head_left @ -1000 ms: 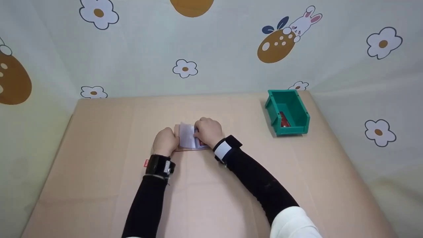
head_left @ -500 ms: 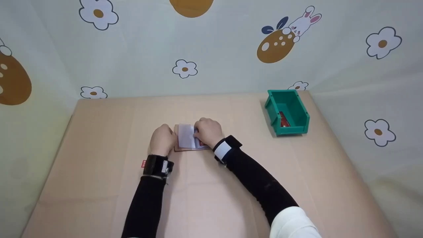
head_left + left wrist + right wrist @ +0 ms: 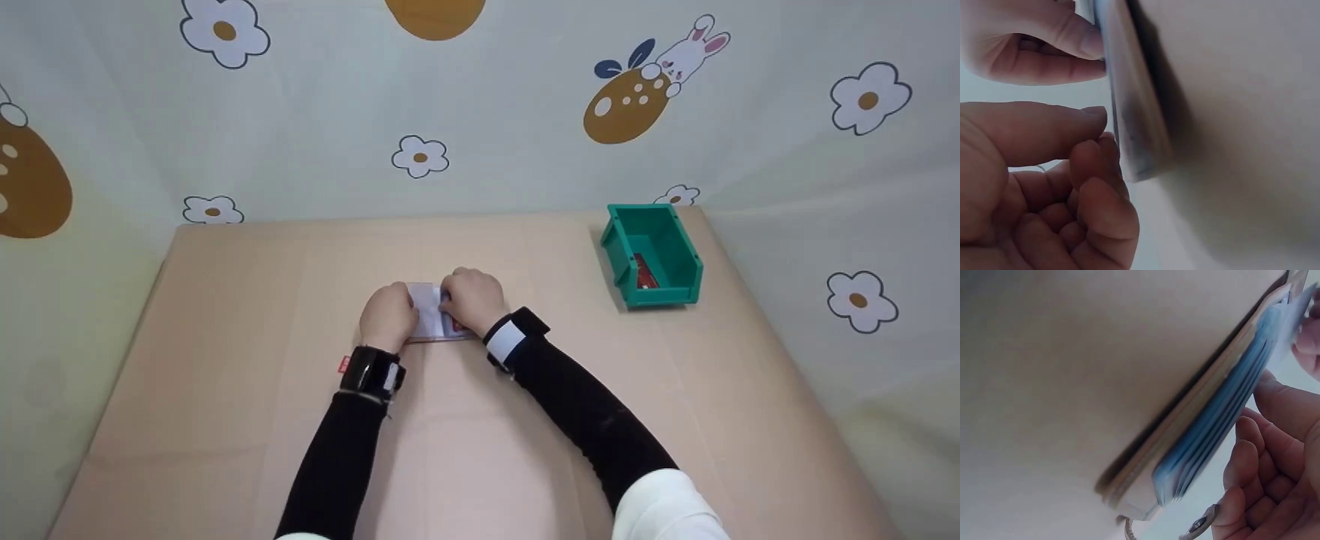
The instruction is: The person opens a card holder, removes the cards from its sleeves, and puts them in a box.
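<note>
A small card holder (image 3: 425,311) with clear plastic sleeves lies opened out on the table between both hands. Its stacked sleeves (image 3: 1216,419) look bluish at the edges in the right wrist view. At its left side, the left hand (image 3: 388,319) pinches with thumb and forefinger at a sleeve's edge; the exact contact is partly hidden. The right hand (image 3: 476,300) covers the right half, its thumb against the sleeves and its other fingers curled. A bit of a red card (image 3: 458,325) shows under that hand.
A green bin (image 3: 651,255) stands at the table's back right with a red card or packet (image 3: 645,271) inside. The tan table (image 3: 480,457) meets patterned curtains at its back and sides. A small strap or zip pull (image 3: 1202,523) hangs near the right hand's fingers.
The left hand first shifted a little left, off the holder's edge, then came back right over its left part. The raised sleeve now lies flatter. The right hand has stayed in place.
</note>
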{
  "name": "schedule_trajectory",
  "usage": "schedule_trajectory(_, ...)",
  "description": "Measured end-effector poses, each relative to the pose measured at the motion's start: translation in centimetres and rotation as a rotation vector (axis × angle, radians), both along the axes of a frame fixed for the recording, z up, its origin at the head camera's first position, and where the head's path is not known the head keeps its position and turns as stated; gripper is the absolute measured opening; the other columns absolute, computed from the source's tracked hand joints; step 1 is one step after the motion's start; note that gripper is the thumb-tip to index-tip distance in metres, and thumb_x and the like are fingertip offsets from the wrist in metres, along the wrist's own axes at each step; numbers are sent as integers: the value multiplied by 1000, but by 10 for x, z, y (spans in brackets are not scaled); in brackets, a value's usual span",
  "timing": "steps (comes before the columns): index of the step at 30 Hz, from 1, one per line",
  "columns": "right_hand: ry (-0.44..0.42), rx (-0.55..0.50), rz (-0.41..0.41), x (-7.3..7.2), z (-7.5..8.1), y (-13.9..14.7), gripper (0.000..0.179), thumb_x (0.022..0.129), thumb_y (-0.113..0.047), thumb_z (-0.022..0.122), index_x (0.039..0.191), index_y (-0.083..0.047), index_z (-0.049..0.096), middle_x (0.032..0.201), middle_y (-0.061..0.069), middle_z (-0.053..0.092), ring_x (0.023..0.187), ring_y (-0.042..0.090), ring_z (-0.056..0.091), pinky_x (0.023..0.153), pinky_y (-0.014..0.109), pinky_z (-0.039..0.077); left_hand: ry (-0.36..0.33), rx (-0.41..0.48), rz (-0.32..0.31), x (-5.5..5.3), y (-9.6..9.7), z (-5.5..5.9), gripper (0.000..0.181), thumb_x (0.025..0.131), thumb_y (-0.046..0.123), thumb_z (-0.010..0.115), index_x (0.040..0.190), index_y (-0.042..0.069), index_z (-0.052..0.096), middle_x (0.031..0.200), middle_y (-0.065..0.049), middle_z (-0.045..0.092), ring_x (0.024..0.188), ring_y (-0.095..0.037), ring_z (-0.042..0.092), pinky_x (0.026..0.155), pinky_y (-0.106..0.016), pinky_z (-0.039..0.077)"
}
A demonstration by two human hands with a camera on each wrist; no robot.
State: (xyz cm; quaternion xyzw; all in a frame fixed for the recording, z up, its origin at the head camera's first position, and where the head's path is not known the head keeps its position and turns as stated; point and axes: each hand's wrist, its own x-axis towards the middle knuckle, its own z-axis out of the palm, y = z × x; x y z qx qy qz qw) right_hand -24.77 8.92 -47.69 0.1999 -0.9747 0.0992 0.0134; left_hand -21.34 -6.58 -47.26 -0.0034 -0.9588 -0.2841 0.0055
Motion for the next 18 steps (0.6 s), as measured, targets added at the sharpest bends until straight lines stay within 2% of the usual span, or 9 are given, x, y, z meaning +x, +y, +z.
schedule_trajectory(10,-4,13,-11,-1,0,-1,19,84,-30,77,96,-15,77,90,2,66,85,21,64,73,40,52,-34,-8,10,-2,0,-4,13,85,-2,53,81,-3,65,91,-20,69,83,-35,63,76,-48,50)
schedule_trajectory(18,-21,-19,-1,0,4,4,19,85,-29,76,98,-15,77,91,2,67,86,22,64,73,40,52,-2,-4,13,0,0,-5,16,84,-4,49,76,-3,63,90,-21,69,81,-35,63,77,-48,50)
